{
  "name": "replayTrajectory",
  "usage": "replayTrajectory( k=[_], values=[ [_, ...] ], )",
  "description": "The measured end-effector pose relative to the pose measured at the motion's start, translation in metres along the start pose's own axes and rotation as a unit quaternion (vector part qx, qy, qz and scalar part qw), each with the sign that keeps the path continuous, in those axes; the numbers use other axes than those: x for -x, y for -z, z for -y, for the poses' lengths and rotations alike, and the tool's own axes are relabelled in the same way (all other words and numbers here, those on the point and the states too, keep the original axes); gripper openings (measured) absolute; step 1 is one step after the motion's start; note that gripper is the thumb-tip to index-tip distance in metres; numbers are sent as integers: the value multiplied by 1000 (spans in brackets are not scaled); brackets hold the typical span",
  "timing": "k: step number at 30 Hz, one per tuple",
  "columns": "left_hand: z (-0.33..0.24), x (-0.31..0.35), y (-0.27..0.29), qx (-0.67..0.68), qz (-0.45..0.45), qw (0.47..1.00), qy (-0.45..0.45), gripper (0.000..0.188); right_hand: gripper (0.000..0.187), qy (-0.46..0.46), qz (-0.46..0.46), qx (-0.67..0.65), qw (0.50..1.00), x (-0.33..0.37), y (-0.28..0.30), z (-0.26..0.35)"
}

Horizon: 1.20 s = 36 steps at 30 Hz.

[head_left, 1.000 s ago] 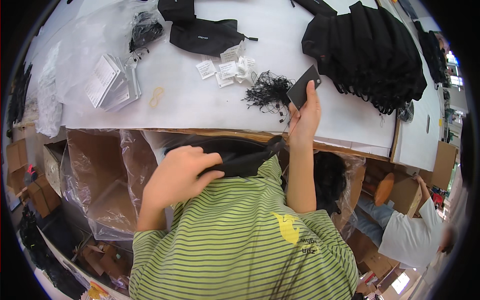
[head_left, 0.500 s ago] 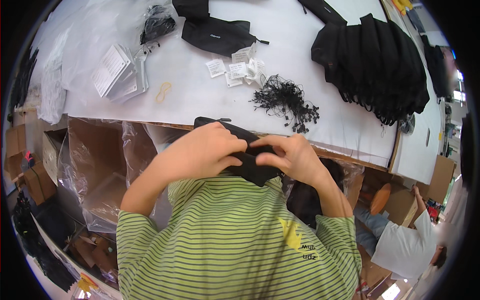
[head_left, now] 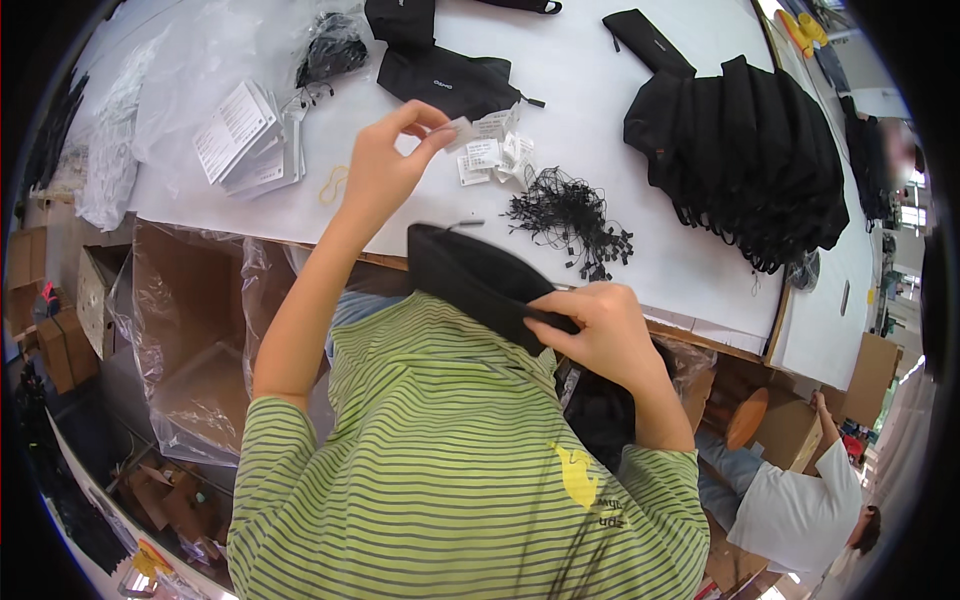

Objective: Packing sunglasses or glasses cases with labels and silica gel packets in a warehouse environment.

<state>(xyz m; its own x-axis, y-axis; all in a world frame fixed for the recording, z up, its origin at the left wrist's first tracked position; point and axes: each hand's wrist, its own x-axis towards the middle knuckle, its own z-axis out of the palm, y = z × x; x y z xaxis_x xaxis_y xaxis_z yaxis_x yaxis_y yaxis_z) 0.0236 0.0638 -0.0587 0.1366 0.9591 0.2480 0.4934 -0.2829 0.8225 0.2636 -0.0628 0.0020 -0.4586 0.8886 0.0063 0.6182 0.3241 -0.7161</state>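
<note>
Both narrow: left grip [head_left: 392, 152] pinches small white packet [head_left: 461, 130], right grip [head_left: 602, 328] clasps black pouch [head_left: 462, 283] at one end.

two hands [head_left: 390, 160] [head_left: 605, 325], one held black pouch [head_left: 465, 290], one pinched white packet [head_left: 460, 129], one yellow rubber band [head_left: 334, 184]

A loose yellow-green shirt [head_left: 440, 480] with thin dark stripes is worn, its short sleeves [head_left: 272, 440] striped alike. A yellow figure [head_left: 574, 476] and dark lettering [head_left: 611, 521] are printed toward the shirt's right side.
</note>
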Motion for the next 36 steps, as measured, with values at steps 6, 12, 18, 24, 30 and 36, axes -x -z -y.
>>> replayTrajectory(
  k=[6,12,18,24,30,36],
  values=[
    [-72,32,37,-78,142,968,-191,14,13,37,-58,133,989,-18,14,12],
    [-45,58,20,197,-99,975,-6,49,18,17,-177,110,978,-27,8,17],
    [-63,83,-5,658,-55,675,329,58,19,0,-226,-49,973,-33,-17,31],
    [-64,75,7,609,-108,715,326,43,9,-183,-327,-350,859,-15,-51,20],
    [-66,78,6,543,52,780,307,34,19,-74,-320,-331,885,-47,-25,14],
    [-72,78,3,493,85,810,306,33,15,-38,-298,-159,941,-59,3,8]
  ],
)
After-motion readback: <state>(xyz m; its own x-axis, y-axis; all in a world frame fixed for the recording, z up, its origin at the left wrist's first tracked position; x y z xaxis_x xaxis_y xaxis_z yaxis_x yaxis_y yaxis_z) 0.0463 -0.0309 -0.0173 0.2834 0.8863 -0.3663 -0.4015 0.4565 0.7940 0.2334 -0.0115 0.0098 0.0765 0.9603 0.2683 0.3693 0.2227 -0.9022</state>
